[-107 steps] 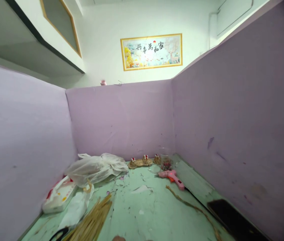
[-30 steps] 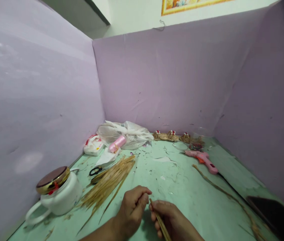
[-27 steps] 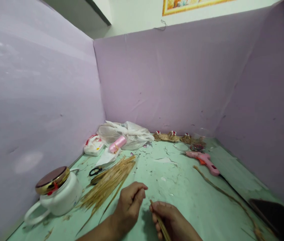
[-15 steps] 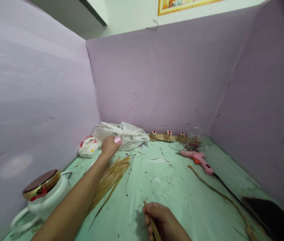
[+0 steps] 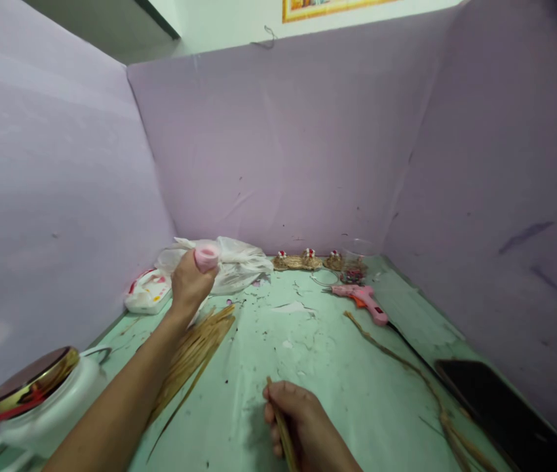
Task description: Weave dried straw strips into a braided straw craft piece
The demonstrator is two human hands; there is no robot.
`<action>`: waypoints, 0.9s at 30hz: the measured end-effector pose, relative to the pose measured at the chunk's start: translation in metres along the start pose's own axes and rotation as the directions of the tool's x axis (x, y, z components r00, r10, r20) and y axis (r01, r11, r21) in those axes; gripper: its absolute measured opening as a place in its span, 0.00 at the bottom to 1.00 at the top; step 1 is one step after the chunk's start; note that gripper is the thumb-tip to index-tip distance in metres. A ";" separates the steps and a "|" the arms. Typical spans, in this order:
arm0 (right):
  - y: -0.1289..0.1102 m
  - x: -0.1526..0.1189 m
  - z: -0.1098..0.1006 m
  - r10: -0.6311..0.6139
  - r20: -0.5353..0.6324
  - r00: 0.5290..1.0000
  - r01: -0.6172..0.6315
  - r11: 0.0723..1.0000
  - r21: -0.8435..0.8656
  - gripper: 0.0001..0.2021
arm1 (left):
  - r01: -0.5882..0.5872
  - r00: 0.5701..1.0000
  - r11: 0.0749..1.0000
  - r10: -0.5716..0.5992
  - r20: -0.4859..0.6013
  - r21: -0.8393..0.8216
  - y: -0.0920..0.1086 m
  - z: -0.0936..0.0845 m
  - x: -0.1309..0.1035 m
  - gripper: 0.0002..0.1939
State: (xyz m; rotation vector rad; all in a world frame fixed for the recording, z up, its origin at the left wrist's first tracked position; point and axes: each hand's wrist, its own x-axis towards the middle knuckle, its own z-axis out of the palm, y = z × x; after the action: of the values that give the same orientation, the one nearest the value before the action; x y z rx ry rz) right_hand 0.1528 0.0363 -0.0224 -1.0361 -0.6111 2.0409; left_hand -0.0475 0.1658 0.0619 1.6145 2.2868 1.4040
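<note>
My left hand (image 5: 190, 286) is closed around a small pink roll (image 5: 207, 257) with a hollow end, lifted in front of a crumpled white plastic bag (image 5: 239, 262). Whether the roll is ribbon or tape I cannot make out. Under my left forearm lies a spread bundle of dry tan fibre strips (image 5: 192, 357). Close to me, my right hand (image 5: 305, 423) grips a thin dry fibre strip (image 5: 283, 426) between thumb and fingers, its tip poking out above the thumb.
A pink glue gun (image 5: 364, 301) lies right, with its cord, a long fibre strand (image 5: 406, 364) and a black phone (image 5: 499, 406). Small woven pieces (image 5: 303, 262) and a clear tub (image 5: 356, 265) stand at the back. A lidded white mug (image 5: 57, 400) sits left.
My left hand has risen from beside the plastic bag with the pink roll, which now shows its hollow end. My right hand keeps its grip on the strip. The view has turned slightly right.
</note>
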 end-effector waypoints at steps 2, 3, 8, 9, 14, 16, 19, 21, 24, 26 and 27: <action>-0.005 -0.005 0.001 -0.077 -0.095 0.993 0.081 0.996 0.037 0.14 | 0.120 0.993 0.807 -0.087 0.086 -0.579 0.016 -0.019 -0.029 0.18; -0.009 -0.007 0.001 -0.121 -0.151 0.981 0.129 0.991 0.045 0.14 | 0.265 0.963 0.586 -0.113 0.246 -0.766 0.022 -0.027 -0.045 0.16; -0.026 -0.012 -0.005 -0.319 -0.276 0.907 0.339 0.941 0.026 0.10 | 0.762 0.646 0.040 -0.129 0.753 -0.647 0.026 -0.039 -0.116 0.13; -0.027 -0.013 -0.006 -0.331 -0.275 0.902 0.350 0.936 0.021 0.09 | 0.797 0.595 -0.040 -0.114 0.796 -0.602 0.023 -0.037 -0.124 0.14; -0.022 -0.014 -0.003 -0.298 -0.233 0.926 0.296 0.954 -0.045 0.07 | 0.798 0.583 -0.109 -0.115 0.805 -0.593 0.015 -0.027 -0.141 0.16; -0.018 -0.014 -0.001 -0.277 -0.220 0.935 0.269 0.961 -0.068 0.07 | 0.799 0.578 -0.120 -0.121 0.807 -0.590 0.014 -0.025 -0.141 0.15; -0.014 -0.013 0.001 -0.252 -0.215 0.944 0.241 0.968 -0.076 0.09 | 0.815 0.551 -0.135 -0.118 0.826 -0.563 0.015 -0.024 -0.143 0.12; -0.011 -0.012 0.001 -0.237 -0.217 0.947 0.228 0.972 -0.066 0.11 | 0.819 0.547 -0.136 -0.108 0.830 -0.558 0.015 -0.023 -0.145 0.10; -0.007 -0.013 0.002 -0.183 -0.185 0.966 0.181 0.983 -0.028 0.15 | 0.807 0.569 -0.120 -0.100 0.816 -0.578 0.014 -0.023 -0.148 0.09; -0.004 -0.015 0.004 -0.125 -0.126 0.984 0.126 0.992 0.001 0.17 | 0.788 0.600 -0.110 -0.087 0.796 -0.606 0.012 -0.022 -0.149 0.09; -0.003 -0.016 0.005 -0.096 -0.081 0.992 0.097 0.995 0.007 0.18 | 0.779 0.614 -0.105 -0.075 0.786 -0.618 0.011 -0.021 -0.150 0.09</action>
State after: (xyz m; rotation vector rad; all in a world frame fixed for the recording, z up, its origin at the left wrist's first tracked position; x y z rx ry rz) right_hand 0.1565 0.0253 -0.0102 -1.0570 -0.5961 1.9072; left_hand 0.0213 0.0394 0.0134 0.3985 0.7400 1.3724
